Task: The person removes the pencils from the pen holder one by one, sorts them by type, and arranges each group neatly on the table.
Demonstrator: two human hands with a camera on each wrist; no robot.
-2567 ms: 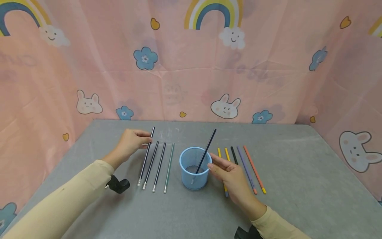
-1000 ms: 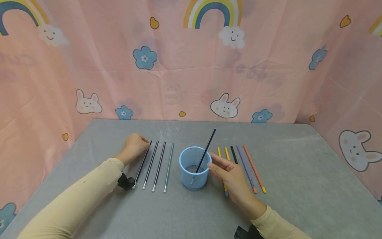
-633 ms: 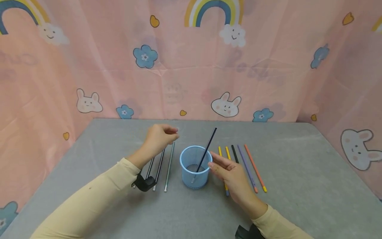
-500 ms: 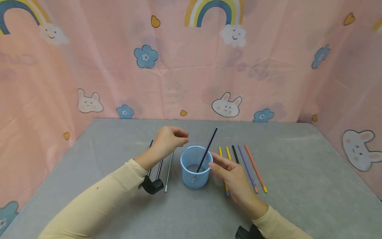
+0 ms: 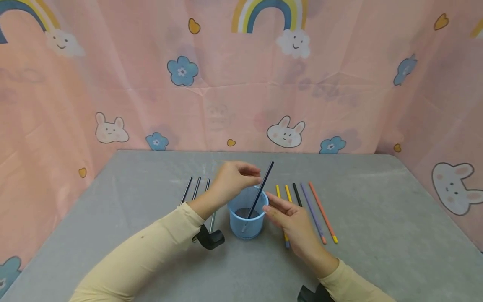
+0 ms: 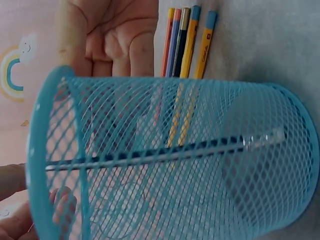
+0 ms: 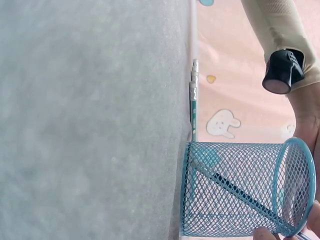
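Note:
A blue mesh pencil cup (image 5: pixel 246 229) stands upright on the grey table, with one dark pencil (image 5: pixel 260 191) leaning in it, eraser end down. My right hand (image 5: pixel 297 230) holds the cup's right side, thumb in front and fingers behind. Above the cup's rim is my left hand (image 5: pixel 231 179); its thumb and fingers are apart and close beside the leaning pencil. Whether they touch it cannot be told. Through the mesh in the left wrist view, the pencil's white eraser (image 6: pixel 277 134) shows near the cup's bottom.
Dark pencils (image 5: pixel 185 191) and a green pencil (image 5: pixel 212 222) lie left of the cup, partly hidden by my left arm. To its right lie two yellow pencils, a black one, a purple pencil (image 5: pixel 311 214) and an orange pencil (image 5: pixel 323 212). A pink patterned curtain (image 5: pixel 226 100) hangs behind the table.
My left hand put down the leftmost dark pencil beside the others, released it, then moved right, over the row to the pencil in the cup. The right hand and cup stay put.

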